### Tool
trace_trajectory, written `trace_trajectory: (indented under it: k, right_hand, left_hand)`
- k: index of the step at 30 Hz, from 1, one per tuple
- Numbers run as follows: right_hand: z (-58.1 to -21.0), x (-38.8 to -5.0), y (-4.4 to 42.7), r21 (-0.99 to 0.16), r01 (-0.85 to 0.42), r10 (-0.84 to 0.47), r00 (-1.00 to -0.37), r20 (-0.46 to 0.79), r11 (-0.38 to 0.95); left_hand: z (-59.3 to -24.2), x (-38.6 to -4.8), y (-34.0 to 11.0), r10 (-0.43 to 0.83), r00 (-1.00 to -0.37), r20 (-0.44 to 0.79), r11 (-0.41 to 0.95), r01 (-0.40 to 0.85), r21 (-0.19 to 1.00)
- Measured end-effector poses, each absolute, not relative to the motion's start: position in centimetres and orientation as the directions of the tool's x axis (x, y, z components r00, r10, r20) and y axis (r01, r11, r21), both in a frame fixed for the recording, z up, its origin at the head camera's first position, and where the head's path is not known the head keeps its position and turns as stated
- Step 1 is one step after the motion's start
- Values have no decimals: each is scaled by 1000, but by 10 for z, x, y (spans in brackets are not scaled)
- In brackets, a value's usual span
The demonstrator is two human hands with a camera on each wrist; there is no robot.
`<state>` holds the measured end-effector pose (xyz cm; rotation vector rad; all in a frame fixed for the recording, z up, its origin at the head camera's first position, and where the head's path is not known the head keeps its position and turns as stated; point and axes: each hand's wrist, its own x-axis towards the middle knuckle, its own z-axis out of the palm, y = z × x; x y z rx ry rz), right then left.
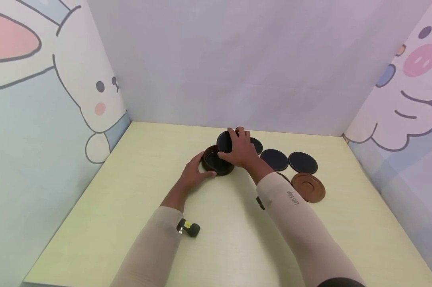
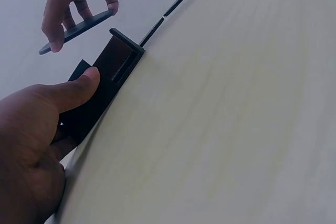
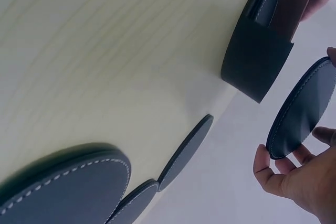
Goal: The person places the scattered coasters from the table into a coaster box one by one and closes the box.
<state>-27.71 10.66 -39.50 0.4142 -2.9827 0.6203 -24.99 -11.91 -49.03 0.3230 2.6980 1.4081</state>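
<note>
My left hand (image 1: 194, 173) grips the side of a round, dark coaster holder (image 1: 221, 173) on the table, with its thumb at the near rim. A cut-out shows in the holder's wall in the wrist views, and a stitched black coaster (image 3: 268, 3) lies inside. Just above and to the right of the holder, my right hand (image 1: 242, 149) pinches another black coaster (image 3: 302, 111) by its edges. That coaster is tilted and apart from the holder. In the head view, the fingers partly cover it.
Black coasters (image 1: 274, 160) lie flat to the right on the pale table (image 1: 130, 191). Nearer is a brown disc (image 1: 308, 187) with ring marks. Beside it, another disc (image 1: 285, 177) is mostly hidden by the right forearm. Fabric walls (image 1: 219, 71) stand behind and at both sides.
</note>
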Motion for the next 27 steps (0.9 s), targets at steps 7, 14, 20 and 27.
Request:
trace_trajectory:
  k: [7, 14, 20, 27]
  right_hand:
    - [-395, -276, 96, -376, -287, -270, -958, 97, 881]
    - [-397, -278, 86, -363, -292, -286, -956, 71, 885]
    - [-398, -278, 82, -347, -282, -296, -955, 15, 894]
    - [-399, -276, 79, -322, -288, -316, -948, -36, 902]
  left_hand:
    - [-491, -248, -120, 229, -973, 20, 558, 148, 816]
    - [-488, -247, -120, 223, -974, 36, 541, 154, 826]
    - [-487, -247, -120, 230, -973, 34, 538, 156, 829]
    - [-489, -248, -120, 235, -971, 48, 535, 171, 827]
